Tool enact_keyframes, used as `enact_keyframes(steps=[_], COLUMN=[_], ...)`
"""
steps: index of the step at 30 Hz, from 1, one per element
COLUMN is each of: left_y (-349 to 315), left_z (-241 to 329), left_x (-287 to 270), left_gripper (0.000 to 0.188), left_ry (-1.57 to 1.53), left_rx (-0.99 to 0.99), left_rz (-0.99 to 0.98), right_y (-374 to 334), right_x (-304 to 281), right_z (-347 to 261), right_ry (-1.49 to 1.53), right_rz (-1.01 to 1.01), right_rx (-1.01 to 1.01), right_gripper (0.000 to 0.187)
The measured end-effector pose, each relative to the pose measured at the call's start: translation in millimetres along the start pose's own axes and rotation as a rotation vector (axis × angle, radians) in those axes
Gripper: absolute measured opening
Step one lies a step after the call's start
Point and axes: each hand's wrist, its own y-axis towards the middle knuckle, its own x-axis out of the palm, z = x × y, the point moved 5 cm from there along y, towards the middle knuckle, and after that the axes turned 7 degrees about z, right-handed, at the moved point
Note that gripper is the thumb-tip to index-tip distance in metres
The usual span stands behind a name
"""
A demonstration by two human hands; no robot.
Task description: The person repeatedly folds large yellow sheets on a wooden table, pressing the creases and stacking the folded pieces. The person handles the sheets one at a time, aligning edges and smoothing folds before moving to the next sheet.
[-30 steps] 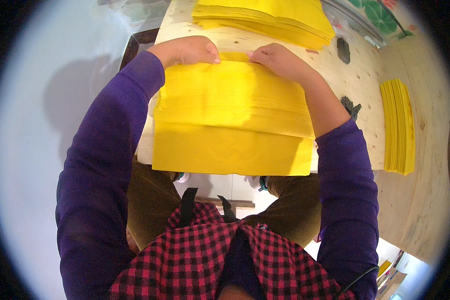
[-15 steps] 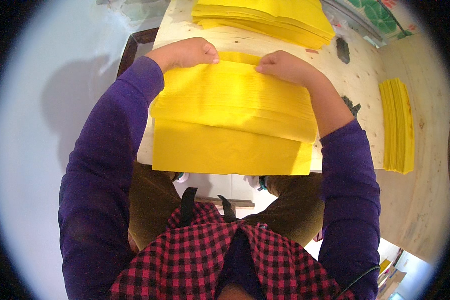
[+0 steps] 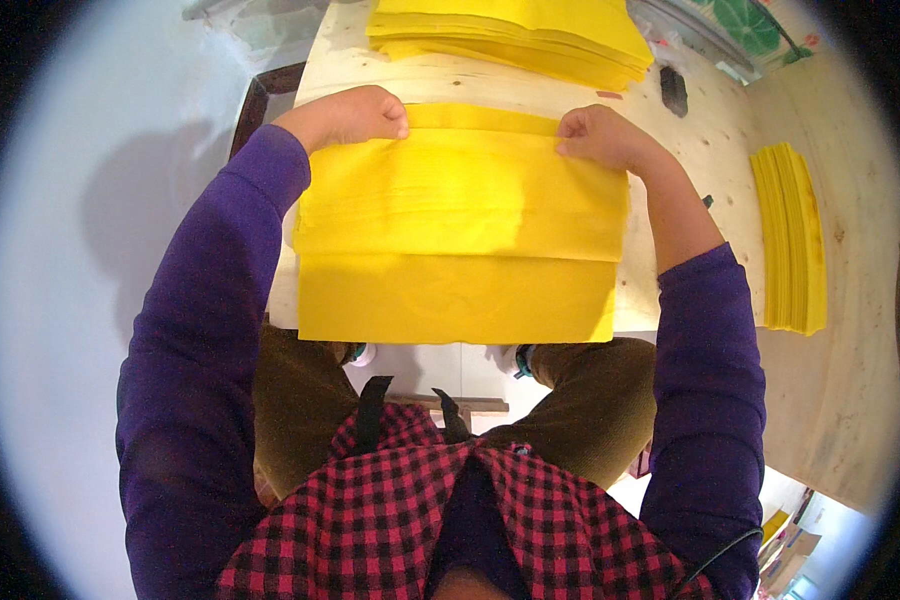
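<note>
A stack of yellow fabric-like sheets [image 3: 450, 195] lies in front of me, its layered edges showing as fine lines across the middle. Nearest my body, a flat yellow sheet [image 3: 455, 300] sticks out from under it and reaches the table's front edge. Along the stack's far side runs a folded strip. My left hand [image 3: 365, 115] pinches the far edge near its left end, fingers curled. Toward the right end of that same edge, my right hand [image 3: 605, 138] grips the yellow sheet between thumb and fingers. How many layers each hand holds is hidden.
Farther back on the wooden table [image 3: 705, 150] sits a larger pile of yellow sheets [image 3: 510, 40]. A narrow bundle of yellow sheets [image 3: 790, 240] stands along the right side. A dark flat piece [image 3: 674, 92] lies at the back right. A pale wall [image 3: 100, 300] is at left.
My hands have moved apart along the far edge, the left one leftward and the right one rightward. The upper yellow layer now lies straighter, its near edge more level.
</note>
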Motion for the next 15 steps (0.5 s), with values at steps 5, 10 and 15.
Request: enact_keyframes(steps=[5,10,15], left_y=[-14,-24,-33], left_z=[-5,27,64], left_x=[-5,6,60], left_gripper=[0.019,0.033,0.048], left_ry=[0.017,0.335,0.357], left_rx=[0.056,0.356,0.411], left_rz=[0.118,0.384,0.417], right_y=[3,3,-3], right_x=[2,3,4], right_z=[3,1,0], right_ry=[-0.041,-0.049,-0.067], right_rz=[0.081,0.092,0.139], right_rx=[-0.061,-0.073,-0.059], right_gripper=[0.024,0.025,0.027])
